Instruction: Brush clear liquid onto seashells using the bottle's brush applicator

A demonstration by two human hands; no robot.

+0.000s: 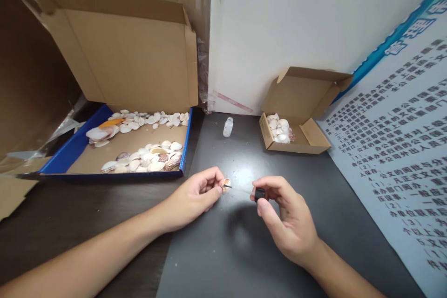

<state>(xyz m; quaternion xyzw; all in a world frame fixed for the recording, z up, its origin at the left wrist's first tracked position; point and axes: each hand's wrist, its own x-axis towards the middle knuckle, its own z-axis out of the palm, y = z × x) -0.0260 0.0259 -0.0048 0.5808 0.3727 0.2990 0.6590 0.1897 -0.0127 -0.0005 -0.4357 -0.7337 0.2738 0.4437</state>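
Between thumb and fingers, my left hand (204, 193) pinches a small shell (226, 183) above the dark table. My right hand (284, 216) is closed on the black cap of a small brush (259, 194). The brush's thin clear stem points left, and its dark tip is at the shell's opening; whether it touches is too small to tell. A small clear bottle with whitish contents (228, 127) stands upright and uncapped beyond the hands.
At the left, an open blue-sided box (104, 149) holds many white and brown shells. A smaller open cardboard box (300, 148) with white shells (279, 129) sits at the back right. A white wall panel (272, 23) rises behind, and a printed sheet (391, 163) lies along the right.
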